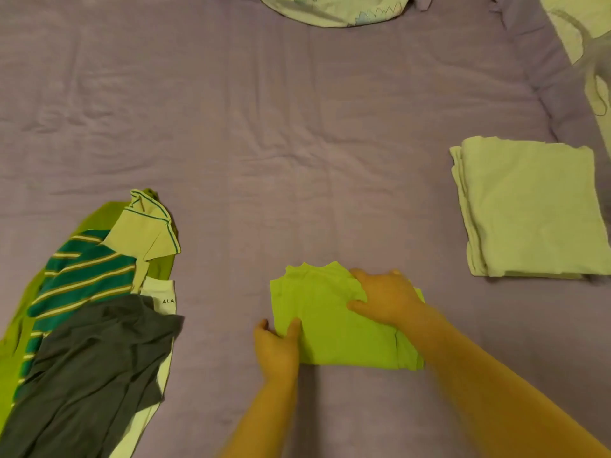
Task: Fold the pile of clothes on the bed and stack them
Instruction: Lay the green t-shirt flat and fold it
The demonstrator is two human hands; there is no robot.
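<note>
A folded lime-green garment [334, 325] is laid on the purple bedsheet [231, 127], pinched at its near-left edge by the left hand [276, 350] and apparently pressed flat, fingers spread, by the right hand [385, 297]. Far right of it a folded pale stack [529, 209] is set; to its left the unfolded pile [89, 319] is heaped.

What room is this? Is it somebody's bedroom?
Most likely a bedroom. The hands work on a bed covered by a wrinkled purple sheet, a pillow lies at the far end, and a pile of unfolded clothes waits beside a folded stack.
</note>
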